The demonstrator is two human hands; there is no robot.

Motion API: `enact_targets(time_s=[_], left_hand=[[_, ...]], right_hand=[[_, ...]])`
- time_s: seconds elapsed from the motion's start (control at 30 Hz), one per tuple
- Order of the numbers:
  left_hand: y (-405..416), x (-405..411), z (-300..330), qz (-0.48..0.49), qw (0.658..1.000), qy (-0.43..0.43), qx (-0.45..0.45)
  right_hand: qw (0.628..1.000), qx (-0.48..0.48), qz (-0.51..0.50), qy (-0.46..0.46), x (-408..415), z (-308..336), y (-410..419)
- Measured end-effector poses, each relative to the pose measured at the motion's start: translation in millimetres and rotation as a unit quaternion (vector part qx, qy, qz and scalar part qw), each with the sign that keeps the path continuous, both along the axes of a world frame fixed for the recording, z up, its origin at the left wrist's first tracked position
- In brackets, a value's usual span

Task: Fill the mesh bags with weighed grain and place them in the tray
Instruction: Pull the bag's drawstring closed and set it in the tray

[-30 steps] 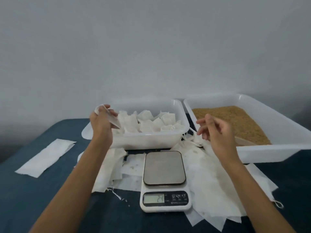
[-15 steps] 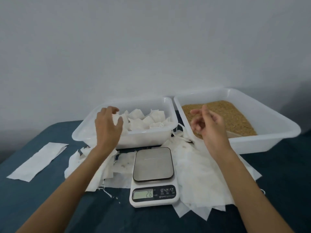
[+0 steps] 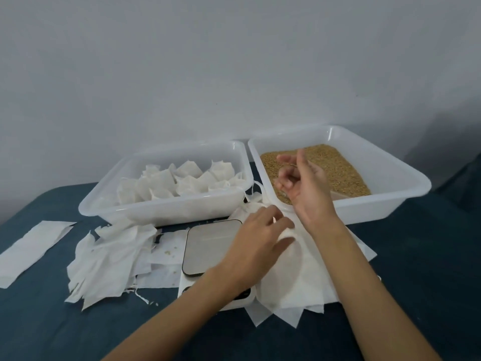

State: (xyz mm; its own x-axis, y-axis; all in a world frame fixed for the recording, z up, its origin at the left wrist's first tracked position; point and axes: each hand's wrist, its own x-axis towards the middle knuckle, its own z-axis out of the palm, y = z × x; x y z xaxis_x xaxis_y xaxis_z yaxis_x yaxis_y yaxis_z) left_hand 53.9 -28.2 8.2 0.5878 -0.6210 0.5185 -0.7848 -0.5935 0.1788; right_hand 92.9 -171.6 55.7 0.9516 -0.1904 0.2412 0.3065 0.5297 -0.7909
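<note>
While the left hand [image 3: 256, 239] reaches across the scale [image 3: 208, 247], the right hand [image 3: 303, 182] hangs over the near rim of the grain tray [image 3: 400, 201].

On the dark blue bench [image 3: 416, 269], the grain tray stands at the back right, part filled with brown grain [image 3: 338, 168]; touching its left side is the bag tray [image 3: 161, 212], holding a heap of filled white mesh bags [image 3: 182, 183]. A pile of flat empty bags [image 3: 299, 280] lies on the bench in front of the grain tray, another loose pile [image 3: 109, 259] sits left of the scale, and one white strip [image 3: 31, 248] lies near the left edge. The left hand's fingers and thumb pinch the top bag of the right pile, its forearm covering the scale's display. The right hand holds nothing, its fingers loosely curled.
</note>
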Motion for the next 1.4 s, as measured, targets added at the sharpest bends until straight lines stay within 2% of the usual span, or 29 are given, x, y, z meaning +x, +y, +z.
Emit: enact_targets(time_s=[0.07, 0.13, 0.17, 0.33, 0.57, 0.63, 0.73, 0.8, 0.9, 0.97, 1.07, 1.17, 1.23, 1.33, 1.4], left_hand=[[-0.4, -16.8, -12.2, -0.02, 0.998, 0.02, 0.056], [-2.4, -26.3, -23.9, 0.013, 0.989, 0.06, 0.136], [-4.0, -27.3, -27.0, 0.03, 0.986, 0.078, 0.143], [-4.8, -18.0, -20.8, 0.055, 0.986, 0.155, -0.018], [10.9, -9.5, -13.1, 0.054, 0.979, 0.101, -0.167], [23.1, -3.4, -7.9, 0.063, 0.954, 0.15, -0.252], [47.9, 14.2, -0.2, 0.07, 0.868, 0.28, -0.404], [63.0, 21.4, 2.2, 0.067, 0.822, 0.322, -0.465], [78.4, 23.5, -3.0, 0.059, 0.799, 0.338, -0.493], [83.0, 22.8, -6.8, 0.058, 0.794, 0.347, -0.497], [87.3, 24.0, -8.9, 0.082, 0.806, 0.331, -0.483], [84.8, 19.3, -8.3, 0.184, 0.849, 0.215, -0.445], [82.6, 16.1, -8.8, 0.183, 0.867, 0.153, -0.436], [76.7, 12.2, -9.1, 0.072, 0.859, 0.235, -0.449], [75.6, 13.9, -9.8, 0.056, 0.854, 0.274, -0.439]], right_hand=[[1.0, 0.002, 0.001, 0.002, 0.0, 0.3, -0.4], [1.0, -0.003, -0.001, 0.0, -1.5, 0.4, 0.1], [1.0, -0.006, -0.001, -0.001, -2.3, 0.8, 0.4], [1.0, -0.002, 0.002, 0.003, -3.4, 2.2, 1.0], [1.0, -0.028, -0.011, 0.001, -0.9, 0.0, 1.8], [0.997, -0.073, -0.023, -0.004, -0.9, -0.5, 1.6], [0.977, -0.209, 0.002, -0.039, -3.8, -1.7, 5.1], [0.951, -0.299, 0.046, -0.064, -7.9, -4.4, 11.6], [0.902, -0.405, 0.133, -0.059, -12.4, -13.2, 24.5], [0.886, -0.446, 0.121, -0.042, -14.5, -17.8, 30.2], [0.904, -0.42, 0.072, -0.037, -13.3, -24.0, 35.4], [0.906, -0.418, 0.01, -0.061, -13.9, -27.3, 39.3], [0.883, -0.458, -0.056, -0.086, -14.3, -32.6, 44.4], [0.837, -0.519, -0.111, -0.135, -19.0, -39.7, 58.2], [0.825, -0.536, -0.099, -0.15, -20.2, -43.3, 65.2]])
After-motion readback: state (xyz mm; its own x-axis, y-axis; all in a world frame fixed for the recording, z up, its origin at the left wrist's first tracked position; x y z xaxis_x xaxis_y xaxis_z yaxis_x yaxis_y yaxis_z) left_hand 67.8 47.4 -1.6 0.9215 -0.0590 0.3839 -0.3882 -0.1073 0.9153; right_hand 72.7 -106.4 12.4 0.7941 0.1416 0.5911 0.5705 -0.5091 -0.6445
